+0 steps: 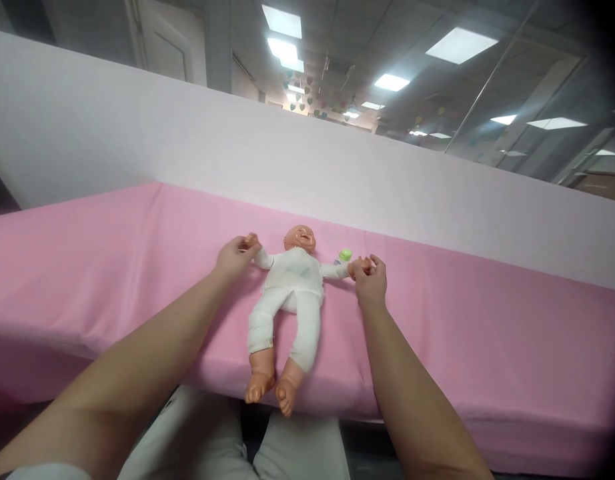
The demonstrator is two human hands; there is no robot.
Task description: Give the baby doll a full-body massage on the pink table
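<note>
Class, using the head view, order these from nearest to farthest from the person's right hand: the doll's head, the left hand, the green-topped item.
Starting from the right hand:
1. Green-topped item: just to its left, slightly farther back.
2. Doll's head: farther left, near the middle.
3. Left hand: leftmost, beyond the head, holding a doll hand.

The person wears pale trousers (302, 448) and a light-coloured sleeve (50, 473).
</note>
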